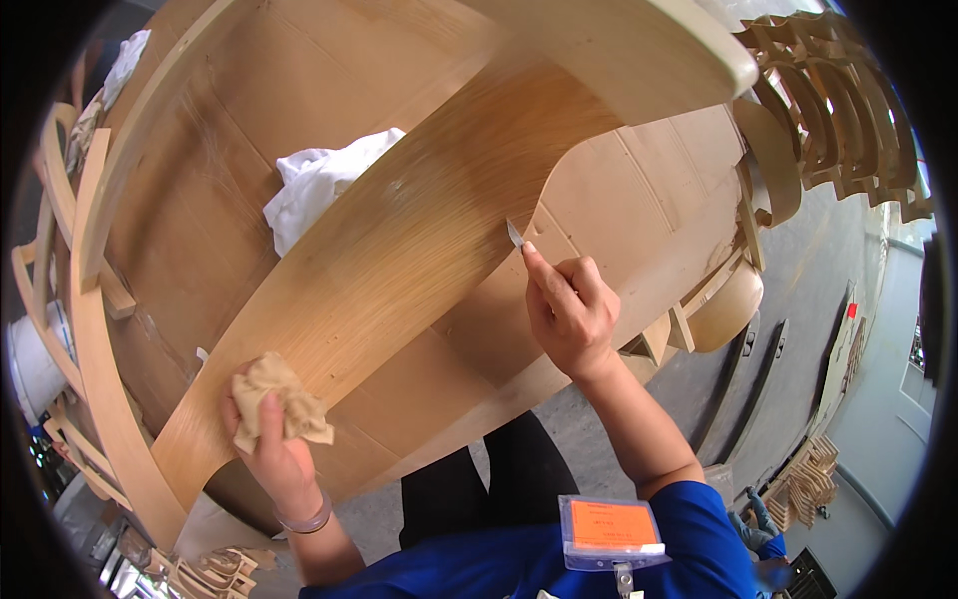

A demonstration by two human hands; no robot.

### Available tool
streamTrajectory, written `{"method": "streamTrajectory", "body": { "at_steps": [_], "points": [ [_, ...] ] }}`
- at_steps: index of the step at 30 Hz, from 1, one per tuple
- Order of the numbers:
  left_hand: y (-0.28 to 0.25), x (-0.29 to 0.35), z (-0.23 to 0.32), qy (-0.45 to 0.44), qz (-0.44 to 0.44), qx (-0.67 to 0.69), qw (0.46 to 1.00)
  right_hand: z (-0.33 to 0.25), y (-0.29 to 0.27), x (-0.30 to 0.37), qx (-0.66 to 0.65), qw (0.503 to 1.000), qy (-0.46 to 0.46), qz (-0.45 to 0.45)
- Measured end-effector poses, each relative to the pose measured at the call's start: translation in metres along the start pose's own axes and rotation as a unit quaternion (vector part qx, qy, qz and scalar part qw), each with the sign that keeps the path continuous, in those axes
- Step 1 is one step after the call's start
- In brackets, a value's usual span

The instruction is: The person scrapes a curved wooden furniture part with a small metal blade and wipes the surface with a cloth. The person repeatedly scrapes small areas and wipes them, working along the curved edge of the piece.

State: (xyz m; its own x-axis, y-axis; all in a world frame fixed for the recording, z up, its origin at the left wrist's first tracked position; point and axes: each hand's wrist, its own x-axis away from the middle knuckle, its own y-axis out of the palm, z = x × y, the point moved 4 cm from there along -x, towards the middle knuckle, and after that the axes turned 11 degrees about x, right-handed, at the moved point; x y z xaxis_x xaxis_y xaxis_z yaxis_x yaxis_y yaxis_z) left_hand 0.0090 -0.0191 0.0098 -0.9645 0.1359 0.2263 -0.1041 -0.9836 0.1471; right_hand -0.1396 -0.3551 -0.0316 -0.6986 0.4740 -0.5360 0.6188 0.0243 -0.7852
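A long, curved bent-wood piece (399, 250) with visible grain runs diagonally across in front of me. My left hand (277, 464) is closed on a crumpled tan cloth (279, 399), which lies against the wood near its lower left end. My right hand (574, 314) pinches a small pointed knife blade (515, 234). The blade's tip is at the right-hand edge of the wood; whether it touches is hard to tell. Most of the knife's handle is hidden inside my fingers.
Brown cardboard (215, 150) covers the work surface, with a white cloth (324, 190) behind the wood. Curved wooden frame parts (95, 230) stand at the left. Stacked bent-wood parts (833, 100) are at the far right, and long dark strips (728, 389) lie on the grey floor.
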Motion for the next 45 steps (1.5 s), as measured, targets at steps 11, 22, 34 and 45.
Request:
{"method": "streamTrajectory", "body": {
  "at_steps": [11, 22, 34, 45],
  "points": [
    [0.022, 0.078, -0.119, -0.419, -0.243, 0.284, 0.827, -0.013, 0.001, 0.005, -0.033, 0.993, -0.095, -0.058],
    [0.009, 0.074, -0.132, -0.425, -0.318, 0.334, 0.779, -0.005, -0.003, 0.000, -0.013, 0.997, -0.071, -0.014],
    [0.012, 0.074, -0.131, -0.408, -0.318, 0.337, 0.787, -0.001, 0.001, 0.011, -0.037, 0.994, -0.090, -0.044],
    [0.010, 0.077, -0.137, -0.384, -0.308, 0.360, 0.793, -0.010, 0.009, 0.024, -0.083, 0.992, -0.080, -0.053]
  ]
}}
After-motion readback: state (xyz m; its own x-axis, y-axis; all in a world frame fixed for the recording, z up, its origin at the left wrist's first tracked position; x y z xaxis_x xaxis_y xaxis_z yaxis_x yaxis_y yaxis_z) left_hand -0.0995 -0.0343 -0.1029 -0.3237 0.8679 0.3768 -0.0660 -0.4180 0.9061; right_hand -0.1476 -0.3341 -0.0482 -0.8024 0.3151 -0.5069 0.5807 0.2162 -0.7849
